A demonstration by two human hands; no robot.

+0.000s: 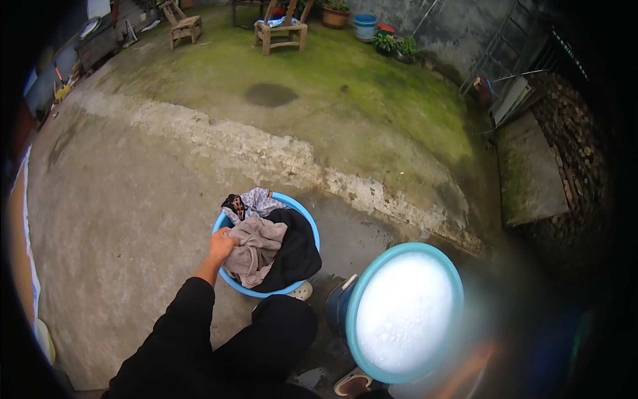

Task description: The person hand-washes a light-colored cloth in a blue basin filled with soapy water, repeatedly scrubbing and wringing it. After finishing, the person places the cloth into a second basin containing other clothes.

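Note:
My left hand [222, 245] is closed on the edge of a mauve-grey cloth [256, 244]. That cloth lies in a blue plastic basin [311, 224] on the concrete, beside a black garment [294, 249]. Patterned light fabric [256, 202] and a leopard-print piece [234, 205] drape over the basin's far left rim. To the right, a bucket with a teal rim [454, 284] is filled with white suds [408, 314]. A blurred skin-toned shape, apparently my right hand or forearm [466, 369], shows below the bucket; its fingers cannot be made out.
Wet concrete [349, 239] lies between basin and bucket. A light clog [301, 291] pokes out below the basin, another [354, 383] beside the bucket. Wooden chairs [281, 37], a blue pail [365, 27] and potted plants [396, 45] stand far off. Stacked firewood [583, 144] lines the right.

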